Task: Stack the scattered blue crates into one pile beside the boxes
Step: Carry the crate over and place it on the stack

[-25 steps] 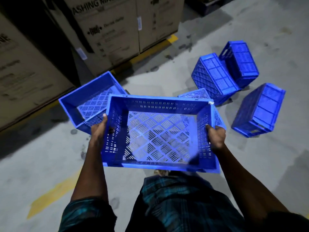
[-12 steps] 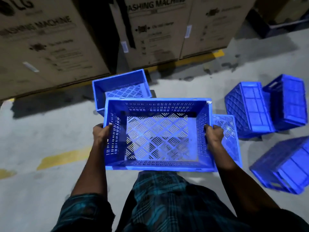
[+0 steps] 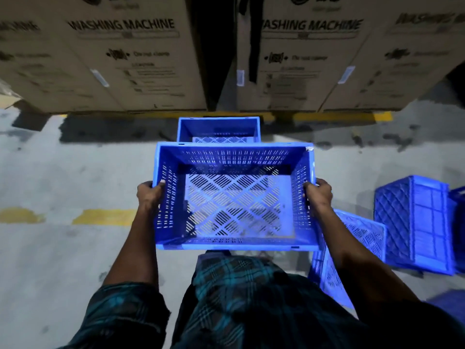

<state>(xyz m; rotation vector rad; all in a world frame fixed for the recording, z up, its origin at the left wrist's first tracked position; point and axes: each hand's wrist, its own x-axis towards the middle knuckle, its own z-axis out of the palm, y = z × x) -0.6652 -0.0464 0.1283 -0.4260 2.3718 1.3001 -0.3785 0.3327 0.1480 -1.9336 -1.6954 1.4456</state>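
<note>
A person in a plaid shirt stands over a grey concrete floor (image 3: 63, 260), carrying an open-topped blue crate (image 3: 234, 197) level in front of the waist. The left hand (image 3: 149, 195) grasps the crate's left rim and the right hand (image 3: 319, 195) grasps its right rim, fingers curled over the edges. Just beyond it, a second blue crate (image 3: 219, 128) sits upright on the floor against tall cardboard washing machine boxes (image 3: 120, 59). To the right, a tipped crate (image 3: 412, 222) lies on its side, another (image 3: 357, 248) beside it
</note>
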